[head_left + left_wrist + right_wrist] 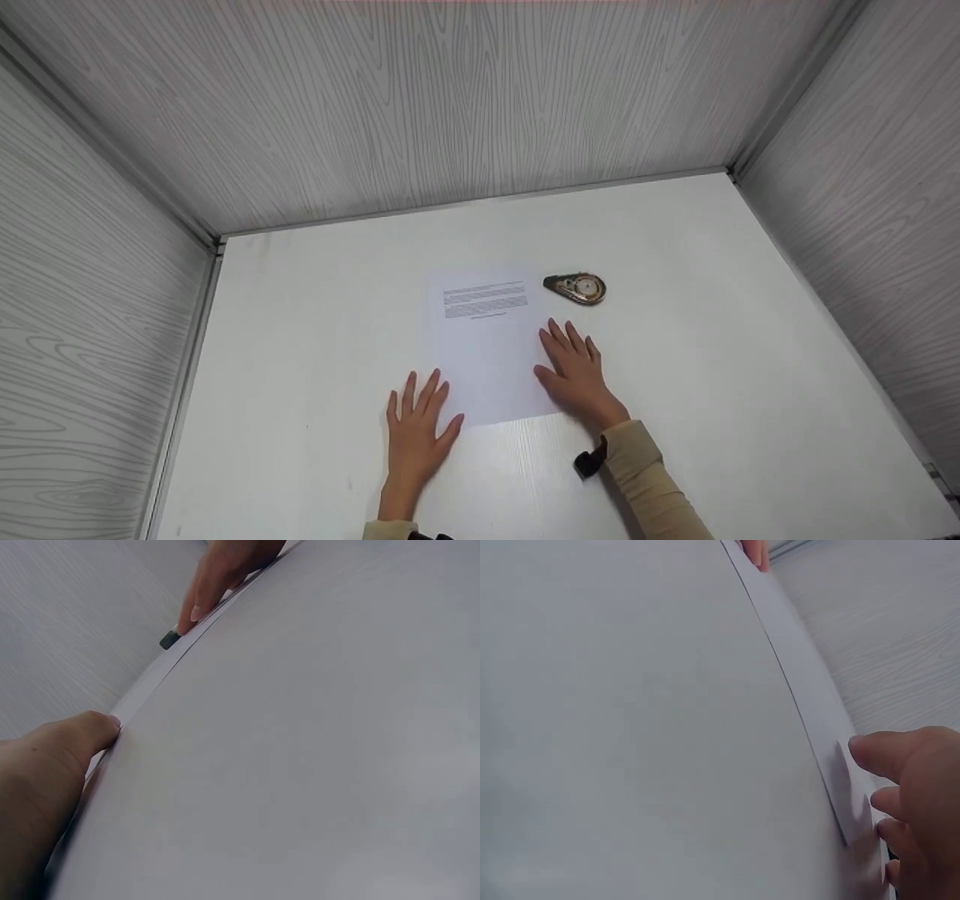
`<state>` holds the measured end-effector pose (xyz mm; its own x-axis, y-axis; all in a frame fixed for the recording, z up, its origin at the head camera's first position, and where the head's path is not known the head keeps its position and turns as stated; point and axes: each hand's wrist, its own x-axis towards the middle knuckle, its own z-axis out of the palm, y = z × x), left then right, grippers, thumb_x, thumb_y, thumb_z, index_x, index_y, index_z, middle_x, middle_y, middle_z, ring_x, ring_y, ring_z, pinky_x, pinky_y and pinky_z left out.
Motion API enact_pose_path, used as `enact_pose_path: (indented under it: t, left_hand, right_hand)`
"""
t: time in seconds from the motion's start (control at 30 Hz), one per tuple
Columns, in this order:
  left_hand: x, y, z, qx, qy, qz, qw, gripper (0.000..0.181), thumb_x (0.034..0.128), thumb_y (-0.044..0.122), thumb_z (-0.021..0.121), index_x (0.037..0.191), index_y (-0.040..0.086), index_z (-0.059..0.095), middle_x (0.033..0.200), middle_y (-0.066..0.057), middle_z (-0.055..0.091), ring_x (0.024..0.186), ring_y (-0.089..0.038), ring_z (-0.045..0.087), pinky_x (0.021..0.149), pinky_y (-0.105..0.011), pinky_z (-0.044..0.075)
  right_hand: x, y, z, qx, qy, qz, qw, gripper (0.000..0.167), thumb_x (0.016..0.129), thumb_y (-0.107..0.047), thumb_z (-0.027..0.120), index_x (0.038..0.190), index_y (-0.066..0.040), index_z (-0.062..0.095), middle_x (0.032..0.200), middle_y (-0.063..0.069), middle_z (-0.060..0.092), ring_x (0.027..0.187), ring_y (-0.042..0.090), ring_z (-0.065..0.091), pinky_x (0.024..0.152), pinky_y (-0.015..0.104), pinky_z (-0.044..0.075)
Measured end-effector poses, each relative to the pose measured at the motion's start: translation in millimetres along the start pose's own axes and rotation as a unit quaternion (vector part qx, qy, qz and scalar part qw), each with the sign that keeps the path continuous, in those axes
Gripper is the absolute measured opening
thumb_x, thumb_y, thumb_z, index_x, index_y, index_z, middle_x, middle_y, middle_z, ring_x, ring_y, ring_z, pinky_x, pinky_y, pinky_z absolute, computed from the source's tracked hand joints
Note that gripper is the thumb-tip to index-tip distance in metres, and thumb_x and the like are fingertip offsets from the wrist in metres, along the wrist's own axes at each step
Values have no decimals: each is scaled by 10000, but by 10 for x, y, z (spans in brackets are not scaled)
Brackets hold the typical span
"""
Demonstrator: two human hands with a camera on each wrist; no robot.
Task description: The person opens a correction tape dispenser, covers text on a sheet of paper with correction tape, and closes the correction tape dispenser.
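Observation:
A white sheet of paper (491, 367) lies flat on the white table, with a block of printed text near its far end. My left hand (421, 431) has its fingers spread at the sheet's near left edge. Over the right edge lies my right hand (576, 375), its fingers straight and pointing away. Just beyond the right fingertips is a correction tape dispenser (576, 288), teardrop-shaped with a round reel. In the right wrist view, the thumb and fingers of the right hand (922, 802) are at the paper (802, 675). Neither hand grips anything.
The white table (315, 315) is bounded by grey wood-grain panels at the back (450, 105), the left (82, 315) and the right (862, 210). A black strap with a small device (589, 462) is on the right wrist.

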<state>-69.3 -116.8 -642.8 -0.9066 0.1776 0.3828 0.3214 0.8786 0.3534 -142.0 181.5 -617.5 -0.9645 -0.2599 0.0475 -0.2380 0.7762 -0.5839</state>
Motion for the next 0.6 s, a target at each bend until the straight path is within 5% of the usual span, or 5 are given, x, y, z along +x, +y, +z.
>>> enact_pose_path:
  t: [0.17, 0.47, 0.6]
  left_hand:
    - [3, 11, -47, -23, -79, -21, 10000, 556, 903, 456, 656, 1368, 159, 588, 1532, -23, 442, 1442, -366, 286, 1130, -640, 150]
    - [-2, 8, -69, -13, -74, 7, 10000, 573, 891, 483, 669, 1361, 165, 593, 1529, -25, 445, 1437, -366, 295, 1128, -643, 163]
    - [-1, -6, -63, -21, 0, 67, 10000, 568, 881, 484, 682, 1343, 163, 604, 1521, -28, 455, 1431, -370, 305, 1128, -640, 170]
  right_hand:
    - [50, 13, -108, 813, 311, 201, 9960, 661, 991, -290, 552, 1569, -114, 284, 1662, 21, 120, 1518, 258, 55, 1181, 523, 22]
    - [272, 201, -239, 1415, 2396, -194, 9603, 609, 941, -111, 625, 1478, 36, 378, 1583, 196, 294, 1422, 367, 276, 1122, 603, 188]
    - [375, 261, -269, 1324, 2924, -255, 9468, 593, 933, -83, 633, 1459, 49, 394, 1531, 230, 366, 1386, 367, 329, 1099, 578, 235]
